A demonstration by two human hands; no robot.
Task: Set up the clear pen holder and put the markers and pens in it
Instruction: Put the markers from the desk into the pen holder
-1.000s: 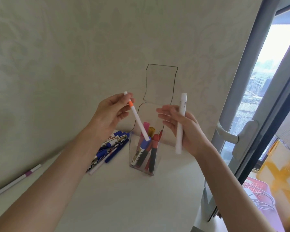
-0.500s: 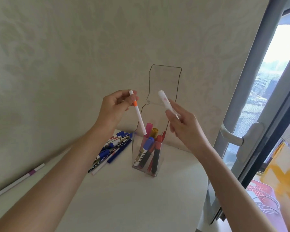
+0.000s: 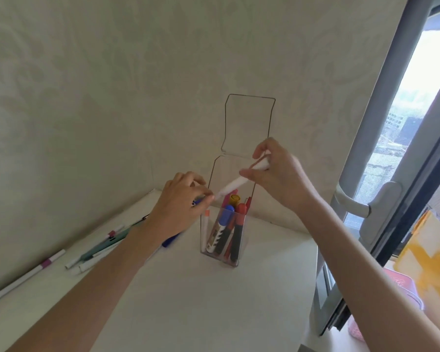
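A: Far left on the desk (image 3: pixel 183 308): one white pen with a purple band (image 3: pixel 33 273), lying alone by the wall. Next to it, a loose cluster of pens (image 3: pixel 97 250), white and teal, unsorted.

B: Then the left hand (image 3: pixel 181 207)?

A: Low beside the holder's left wall. Its grip is closed to a pinch at the fingertips, and an orange-banded white pen (image 3: pixel 206 219) stands just inside that wall below them. Whether the fingers are touching it cannot be told. Something blue (image 3: pixel 172 241), a marker most likely, shows from under the wrist.

B: And the holder itself?

A: The clear pen holder (image 3: pixel 240 255) is upright near the wall corner, tall back panel raised. Inside: blue, red, yellow and pink markers (image 3: pixel 226 229), caps up.

B: Right hand (image 3: pixel 274 174)?

A: Above the opening. Thumb and fingers closed round a white pen (image 3: pixel 235 185), held slanting, lower tip toward the left fingertips, not yet inside.

B: Step in hand, then?

A: Loading, well along but not done, judging by the pens left on the desk. The next move likely calls for tipping the white pen upright and dropping it into a gap between the caps, left hand clear. Window handle (image 3: pixel 366 207) at far right, not involved.
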